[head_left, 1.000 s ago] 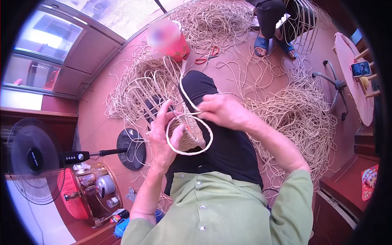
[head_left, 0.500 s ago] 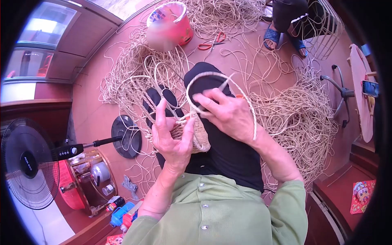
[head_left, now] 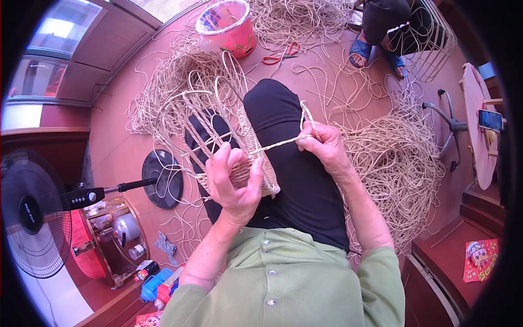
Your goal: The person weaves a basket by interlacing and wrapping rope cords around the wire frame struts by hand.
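Across my lap lies a partly woven straw-coloured basket (head_left: 269, 173), with a tight weave near me and open bars and loops at its far end. My left hand (head_left: 234, 188) grips its near part, thumb and fingers around the woven edge. My right hand (head_left: 326, 146) is closed in a pinch on a twisted cord (head_left: 280, 144), out to the right above my thigh. The cord runs taut from the basket beside my left fingertips, and its free end loops up beyond my right hand. My left palm hides some of the weave.
Heaps of loose cord (head_left: 392, 169) cover the floor right, left and ahead. A pink bucket (head_left: 237, 41) and red-handled scissors (head_left: 281, 56) are ahead. A standing fan (head_left: 35, 212) is at left. Another person's sandalled feet (head_left: 360, 50) are near a wire frame (head_left: 430, 52).
My right hand has moved right and drawn the wide cord loop out into a straight, taut line. My left hand stays on the basket. A blurred shape before the bucket is gone.
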The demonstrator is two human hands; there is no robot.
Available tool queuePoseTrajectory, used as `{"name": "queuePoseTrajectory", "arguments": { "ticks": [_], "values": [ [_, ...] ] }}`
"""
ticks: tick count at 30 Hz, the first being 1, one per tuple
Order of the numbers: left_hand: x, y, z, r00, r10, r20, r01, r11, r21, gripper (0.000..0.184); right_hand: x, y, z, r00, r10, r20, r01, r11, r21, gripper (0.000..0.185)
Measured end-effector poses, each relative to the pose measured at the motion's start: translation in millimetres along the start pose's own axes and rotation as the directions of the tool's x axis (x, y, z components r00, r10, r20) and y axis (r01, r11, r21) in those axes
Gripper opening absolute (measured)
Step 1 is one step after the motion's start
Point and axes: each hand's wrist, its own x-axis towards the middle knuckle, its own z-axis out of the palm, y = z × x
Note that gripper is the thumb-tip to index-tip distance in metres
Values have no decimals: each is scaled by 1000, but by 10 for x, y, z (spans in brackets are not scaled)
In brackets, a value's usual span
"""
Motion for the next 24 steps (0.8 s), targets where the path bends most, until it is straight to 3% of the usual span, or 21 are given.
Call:
{"name": "queuePoseTrajectory", "arguments": {
  "ticks": [3, 4, 6, 9, 10, 11, 12, 14, 16, 19, 20, 23, 24],
  "values": [
    [2, 4, 26, 1000, 2, 3, -2, 1000, -25, 70, -100, -323, 93, 985, 114, -128, -109, 993, 46, 21],
    [-22, -9, 51, 1000, 5, 8, -5, 1000, -29, 69, -185, -561, 103, 997, -55, -52, 48, 990, -131, 23],
    [-15, 38, 35, 999, 33, 29, -32, 999, -19, 69, -407, -1069, 258, 973, -195, 126, 228, 912, -342, 26],
    [29, 80, 1, 996, 75, 55, -73, 997, -38, 76, -380, -922, 49, 992, -119, -35, 106, 959, -262, 26],
    [66, 114, 4, 996, 38, 81, -40, 999, 16, 74, -317, -938, -81, 989, -148, -20, 113, 827, -550, 27],
    [78, 127, -9, 992, -47, 120, 46, 999, 9, 75, -261, -888, -184, 979, -186, -78, 94, 761, -642, 21],
    [126, 169, -65, 992, -32, 122, 28, 999, 36, 73, -204, -828, -287, 929, -351, -117, 126, 596, -793, 19],
    [237, 281, -242, 994, 25, 110, -34, 997, 74, 69, -211, -872, -446, 879, -422, -224, 30, 517, -856, 19],
    [223, 379, -471, 991, 97, 89, -107, 988, 107, 64, -328, -934, -499, 899, -183, -398, -163, 704, -691, 19],
    [67, 334, -546, 992, -76, 98, 77, 997, -8, 59, -322, -978, 74, 862, -402, -308, 56, 679, -732, 16],
    [36, 304, -543, 987, -117, 110, 125, 990, -71, 59, -278, -951, 240, 843, -499, -201, 206, 645, -735, 14],
    [43, 357, -549, 937, -286, 198, 329, 913, -240, 60, -135, -818, 630, 706, -698, 122, 505, 374, -778, 10],
    [84, 335, -536, 950, -232, 207, 278, 932, -233, 66, -93, -722, 668, 698, -679, 228, 548, 301, -780, 16]
  ]
}}
